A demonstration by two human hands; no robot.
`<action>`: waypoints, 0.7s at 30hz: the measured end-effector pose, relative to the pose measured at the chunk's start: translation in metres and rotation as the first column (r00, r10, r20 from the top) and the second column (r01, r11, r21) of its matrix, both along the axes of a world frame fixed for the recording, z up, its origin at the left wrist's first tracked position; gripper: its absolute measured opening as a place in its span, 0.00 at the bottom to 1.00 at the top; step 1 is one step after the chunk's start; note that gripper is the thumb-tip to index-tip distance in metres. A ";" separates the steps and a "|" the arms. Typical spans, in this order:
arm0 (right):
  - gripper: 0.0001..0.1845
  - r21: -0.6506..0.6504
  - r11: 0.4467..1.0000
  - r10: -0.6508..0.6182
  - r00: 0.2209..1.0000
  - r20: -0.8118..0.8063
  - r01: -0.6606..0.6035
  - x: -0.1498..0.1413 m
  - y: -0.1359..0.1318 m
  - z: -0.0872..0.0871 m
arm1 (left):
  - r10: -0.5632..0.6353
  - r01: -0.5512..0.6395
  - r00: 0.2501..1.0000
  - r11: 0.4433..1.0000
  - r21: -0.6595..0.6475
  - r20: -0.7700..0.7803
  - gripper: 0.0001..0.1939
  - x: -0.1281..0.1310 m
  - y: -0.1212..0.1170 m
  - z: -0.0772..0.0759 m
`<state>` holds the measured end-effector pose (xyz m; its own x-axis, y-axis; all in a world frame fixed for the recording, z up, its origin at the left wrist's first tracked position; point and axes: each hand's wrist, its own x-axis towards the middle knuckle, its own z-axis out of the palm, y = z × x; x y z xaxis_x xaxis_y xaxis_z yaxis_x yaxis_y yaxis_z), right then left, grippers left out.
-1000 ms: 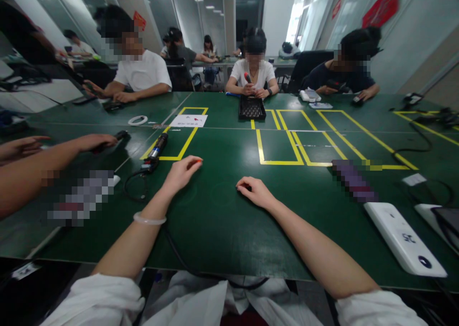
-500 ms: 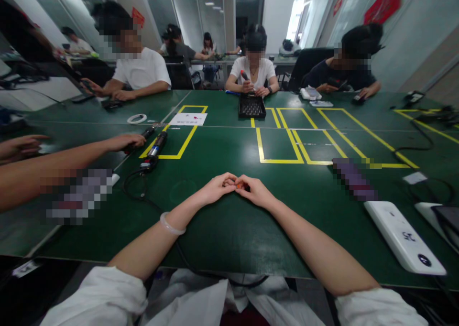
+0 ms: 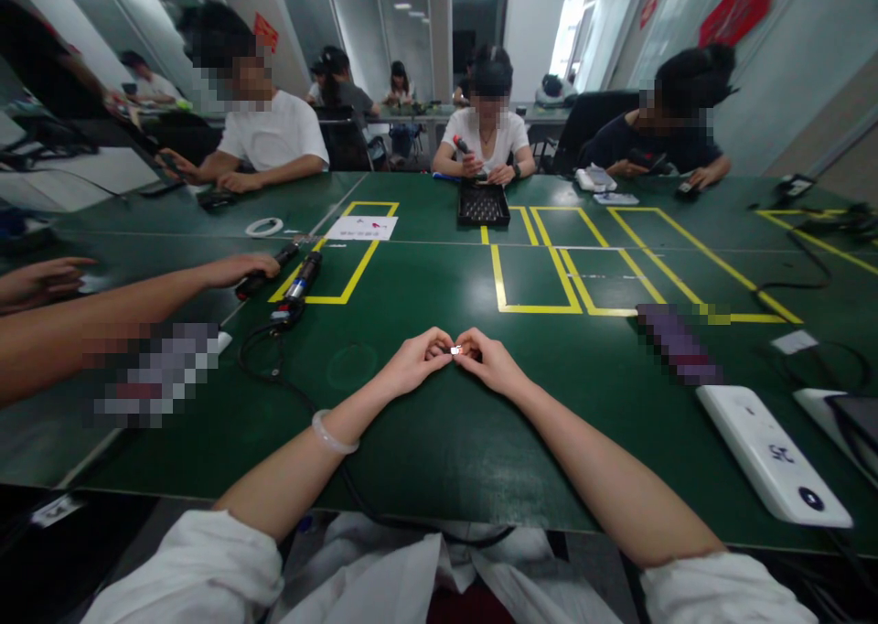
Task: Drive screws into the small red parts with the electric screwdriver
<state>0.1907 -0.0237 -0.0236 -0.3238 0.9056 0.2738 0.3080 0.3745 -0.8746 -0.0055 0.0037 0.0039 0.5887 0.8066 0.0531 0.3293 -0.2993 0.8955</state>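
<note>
My left hand (image 3: 412, 365) and my right hand (image 3: 491, 364) meet at the middle of the green table (image 3: 439, 441), fingertips pinched together. Between the two pinches sits a tiny shiny part (image 3: 455, 350), too small to name. Both wrists rest on the tabletop. A pale bangle (image 3: 331, 435) circles my left wrist. An electric screwdriver (image 3: 296, 290) with a black cable lies on the table to the left, beyond my left hand.
A co-worker's arm (image 3: 137, 299) reaches in from the left, its hand on a black tool (image 3: 264, 272). A black parts tray (image 3: 483, 206) sits across the table near a seated person. A white power strip (image 3: 772, 455) lies at right. Yellow tape boxes (image 3: 541, 281) mark the table.
My left hand swung in from the left, where it held something red-tipped, and joined my right hand at the centre. A small shiny part now shows between the fingertips.
</note>
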 end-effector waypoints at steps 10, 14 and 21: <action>0.09 0.036 0.999 -0.010 0.999 0.041 0.009 0.003 0.002 -0.001 | -0.012 0.014 0.999 0.999 -0.047 0.050 0.13 -0.001 0.003 -0.003; 0.07 0.074 0.996 -0.051 0.997 0.066 0.046 0.003 0.004 -0.003 | -0.047 0.056 0.994 0.994 -0.091 0.097 0.15 -0.001 0.004 -0.006; 0.12 -0.014 0.998 -0.056 0.998 0.036 0.057 0.002 0.004 -0.002 | -0.034 0.038 0.998 0.993 0.108 -0.043 0.15 -0.003 -0.004 0.001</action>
